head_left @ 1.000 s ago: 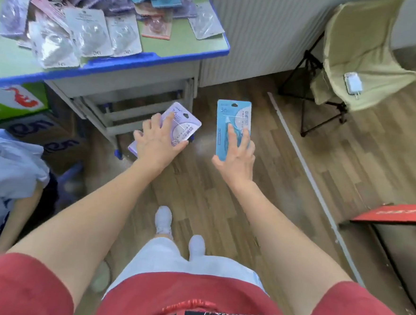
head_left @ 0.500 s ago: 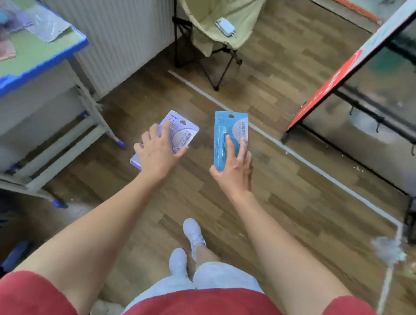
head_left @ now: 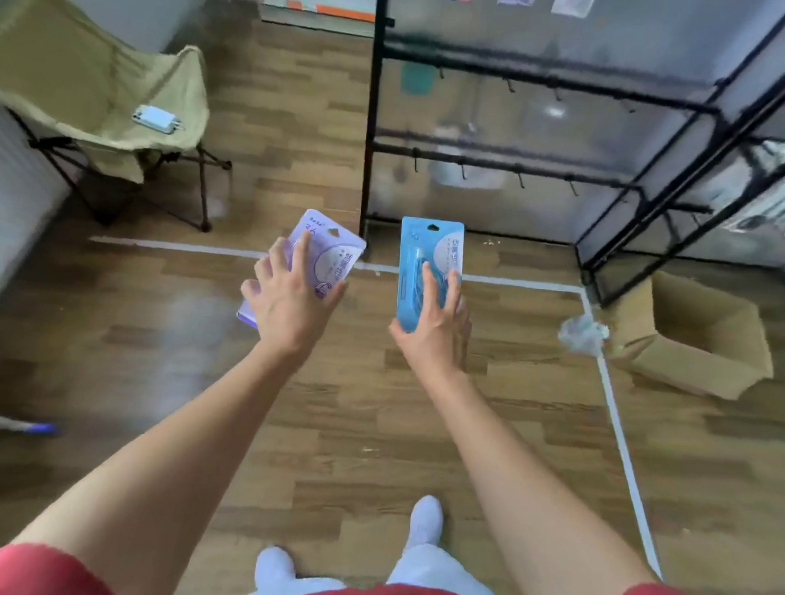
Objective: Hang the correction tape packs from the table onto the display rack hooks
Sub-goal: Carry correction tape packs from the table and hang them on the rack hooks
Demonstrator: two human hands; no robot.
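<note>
Facing the black display rack (head_left: 371, 110), you held one correction tape pack in each hand, both out over the wood floor (head_left: 373, 412). Left hand (head_left: 288, 299): fingers spread across the front of the purple pack (head_left: 333, 251) and gripped it; the pack tilted right. Right hand (head_left: 430, 328): fingers clamped on the lower half of the blue pack (head_left: 424, 253), which stood upright. Both packs were apart from the rack hooks (head_left: 521, 181). A folding chair (head_left: 94, 90) stood left, a cardboard box (head_left: 701, 365) right.

Left hand (head_left: 290, 306) holds purple pack (head_left: 335, 258), right hand (head_left: 430, 330) blue pack (head_left: 419, 248) — rack (head_left: 372, 110) ahead
</note>
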